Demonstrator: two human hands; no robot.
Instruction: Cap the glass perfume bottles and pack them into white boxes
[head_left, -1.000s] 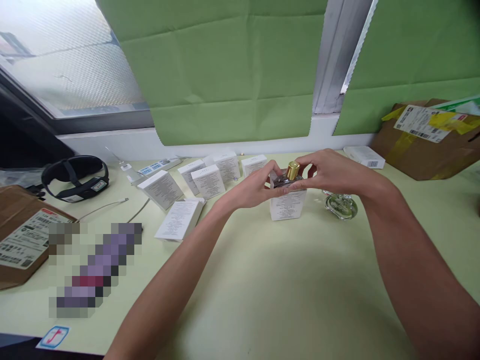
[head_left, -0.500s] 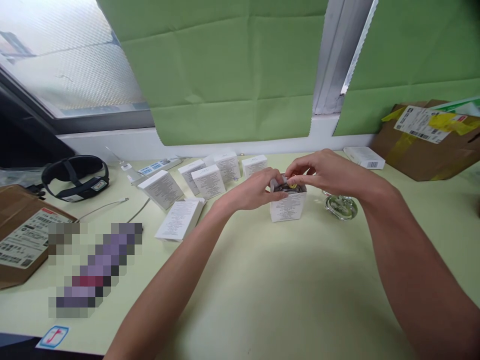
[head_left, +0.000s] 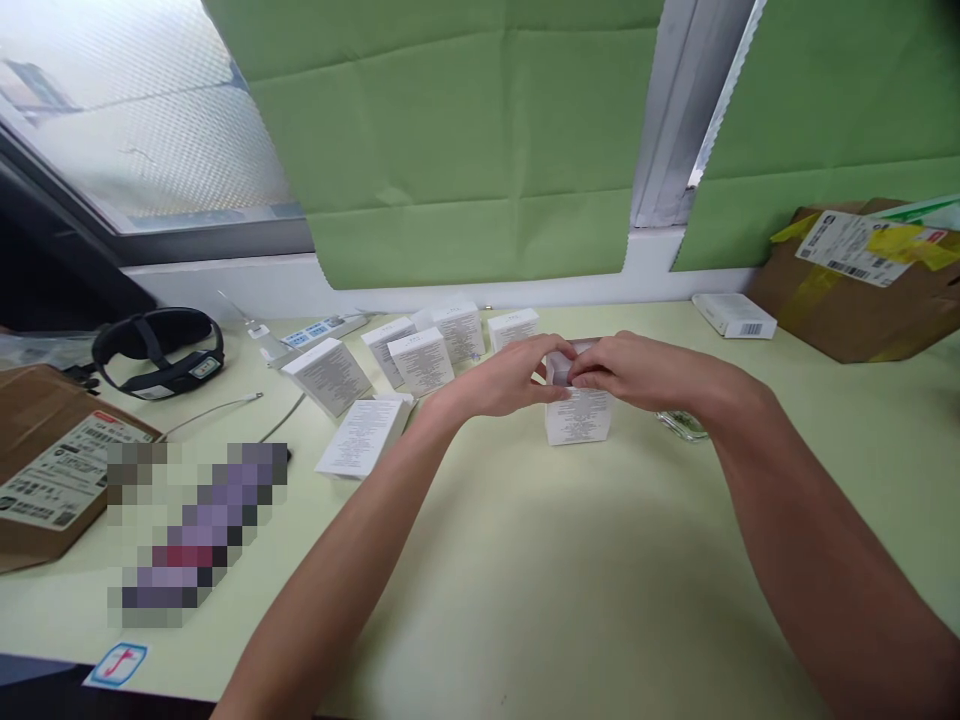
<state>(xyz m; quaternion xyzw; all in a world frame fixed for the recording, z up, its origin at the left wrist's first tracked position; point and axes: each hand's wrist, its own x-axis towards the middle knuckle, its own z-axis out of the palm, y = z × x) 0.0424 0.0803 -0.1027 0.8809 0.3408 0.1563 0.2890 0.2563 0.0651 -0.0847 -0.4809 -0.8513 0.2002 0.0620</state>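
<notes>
A small white printed box (head_left: 577,420) stands upright on the pale green table (head_left: 570,580). My left hand (head_left: 506,378) grips its upper left side with curled fingers. My right hand (head_left: 637,370) lies over the top, fingers pressed on the top flap. The bottle with the gold cap is hidden inside the box. A clear glass object (head_left: 684,424) lies just right of the box, partly behind my right wrist.
Several white boxes (head_left: 420,362) stand in a cluster at the back left, one lying flat (head_left: 360,438). Another white box (head_left: 733,314) lies at the back right beside a taped cardboard carton (head_left: 862,280). A black head strap (head_left: 159,350), cables and a brown parcel (head_left: 52,480) sit on the left.
The gold-capped bottle went down into the box and out of sight. My right hand dropped onto the top flaps, while my left hand stayed on the box.
</notes>
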